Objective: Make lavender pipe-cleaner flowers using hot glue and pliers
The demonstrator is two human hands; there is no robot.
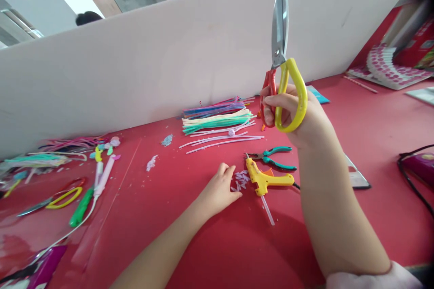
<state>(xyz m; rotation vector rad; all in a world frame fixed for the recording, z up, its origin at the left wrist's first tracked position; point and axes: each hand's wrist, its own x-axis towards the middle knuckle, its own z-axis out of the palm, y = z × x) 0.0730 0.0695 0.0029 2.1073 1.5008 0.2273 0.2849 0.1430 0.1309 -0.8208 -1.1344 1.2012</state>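
My right hand (308, 115) is raised off the table, its fingers through the red and yellow handles of a pair of scissors (280, 25). The blades point up and lie together. Low over the red table, my left hand (217, 192) has thumb and fingers apart, with nothing visible in it. Its fingertips are beside a small heap of short lilac pipe cleaner pieces (241, 180). Just right of that heap lies a yellow glue gun (267, 179) with a clear glue stick (267, 211) poking out of its back. Teal-handled pliers (278, 159) rest behind the gun.
Bundles of pipe cleaners (217, 122) lie along the white partition (152, 72). On the left are other scissors (64, 198), a green-handled tool (81, 207) and a cable (64, 238). Printed sheets (389, 70) stand far right, near a black cord (413, 185).
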